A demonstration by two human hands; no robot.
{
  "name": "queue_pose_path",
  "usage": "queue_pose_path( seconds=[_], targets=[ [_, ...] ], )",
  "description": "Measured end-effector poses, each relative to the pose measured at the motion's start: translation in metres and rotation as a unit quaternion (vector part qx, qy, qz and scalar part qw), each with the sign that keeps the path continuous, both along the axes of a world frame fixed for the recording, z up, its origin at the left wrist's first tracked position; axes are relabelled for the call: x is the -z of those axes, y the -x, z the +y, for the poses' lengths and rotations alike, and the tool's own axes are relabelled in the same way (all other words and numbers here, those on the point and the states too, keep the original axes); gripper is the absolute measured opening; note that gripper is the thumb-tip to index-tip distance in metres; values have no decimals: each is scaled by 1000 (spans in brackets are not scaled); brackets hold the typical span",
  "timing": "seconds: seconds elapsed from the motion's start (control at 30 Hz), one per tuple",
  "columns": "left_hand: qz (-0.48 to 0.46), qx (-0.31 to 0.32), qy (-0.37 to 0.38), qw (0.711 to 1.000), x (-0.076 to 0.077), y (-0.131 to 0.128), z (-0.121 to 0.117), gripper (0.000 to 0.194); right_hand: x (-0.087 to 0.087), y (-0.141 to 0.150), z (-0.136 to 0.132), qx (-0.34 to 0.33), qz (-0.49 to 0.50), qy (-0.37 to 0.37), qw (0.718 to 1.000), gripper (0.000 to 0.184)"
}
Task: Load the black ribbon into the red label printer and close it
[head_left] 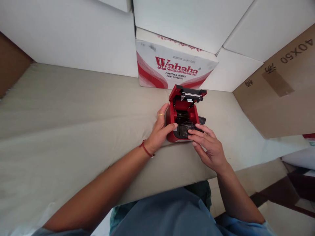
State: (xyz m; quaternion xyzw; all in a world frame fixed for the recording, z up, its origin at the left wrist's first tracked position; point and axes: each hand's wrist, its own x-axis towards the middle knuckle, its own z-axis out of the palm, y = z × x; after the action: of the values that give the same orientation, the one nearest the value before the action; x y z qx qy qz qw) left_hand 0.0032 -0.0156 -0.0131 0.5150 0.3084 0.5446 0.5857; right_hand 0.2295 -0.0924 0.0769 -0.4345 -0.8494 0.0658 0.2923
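In the head view, the red machine (182, 105) sits lid-up on the covered table (73, 131). The left hand (158, 129) clasps its left wall; the right hand (208, 144) touches the black plastic (183, 129), whether pinching I cannot tell. It looks light, stiff and smooth; the raised lid (188, 91) seems fragile, so hold the side walls.

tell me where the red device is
In the head view, the red device sits just right of centre, between the left hand and right hand, in front of the Wahaha box.
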Motion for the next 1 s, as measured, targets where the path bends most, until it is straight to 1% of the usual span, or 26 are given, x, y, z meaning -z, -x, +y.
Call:
queue_pose_path(
  seconds=[0.03, 0.1, 0.17, 0.23, 0.27, 0.33, 0.4, 0.47, 0.5, 0.57, 0.63, 0.67, 0.7, 0.73, 0.77, 0.8, 0.87, 1.0],
  targets=[
    [26, -23, -8, 999, -4, 0, -3, 87, 1, -1, 0, 5, -1, 6, 1000, 28],
    [79, -55, -43, 994, -11, -2, -10, 99, 3, -4, -1, 9, 3, 19, 1000, 28],
    [112, -62, -71, 989, -15, -5, -17, 110, 4, -7, 0, -5, 26, 28, 999, 27],
    [125, -60, -71, 988, -16, -8, -22, 115, 5, -11, 5, -11, 73, 33, 997, 26],
    [125, -60, -62, 988, -15, -10, -23, 115, 6, -13, 11, 4, 110, 30, 993, 25],
    [119, -59, -39, 990, -11, -12, -25, 116, 8, -18, 31, 71, 210, 25, 975, 26],
    [124, -62, -21, 990, -8, -14, -25, 116, 10, -21, 61, 140, 313, 23, 939, 32],
    [151, -80, -14, 985, -8, -17, -27, 114, 12, -22, 94, 172, 382, 48, 907, 44],
    [174, -101, -21, 979, -10, -19, -29, 112, 13, -22, 109, 174, 398, 69, 898, 51],
    [229, -167, -67, 957, -19, -21, -35, 105, 12, -18, 133, 161, 407, 105, 893, 62],
    [288, -237, -159, 914, -30, -23, -44, 92, 11, -11, 144, 131, 394, 118, 902, 64],
    [318, -257, -217, 886, -37, -23, -48, 76, 10, -7, 146, 116, 388, 113, 907, 63],
    [348, -259, -274, 858, -42, -23, -52, 56, 10, -4, 146, 103, 386, 105, 911, 61],
    [373, -248, -320, 835, -47, -24, -55, 38, 10, -2, 144, 94, 386, 97, 912, 59],
    [390, -240, -356, 815, -51, -24, -58, 29, 10, -1, 142, 90, 388, 88, 913, 57],
    [405, -232, -384, 796, -53, -24, -60, 24, 11, 0, 140, 89, 388, 82, 914, 57],
    [428, -227, -413, 771, -56, -25, -63, 23, 12, -2, 136, 91, 385, 77, 915, 57],
    [472, -219, -421, 744, -57, -28, -66, 32, 10, -5, 128, 109, 373, 81, 918, 63]
  ],
)
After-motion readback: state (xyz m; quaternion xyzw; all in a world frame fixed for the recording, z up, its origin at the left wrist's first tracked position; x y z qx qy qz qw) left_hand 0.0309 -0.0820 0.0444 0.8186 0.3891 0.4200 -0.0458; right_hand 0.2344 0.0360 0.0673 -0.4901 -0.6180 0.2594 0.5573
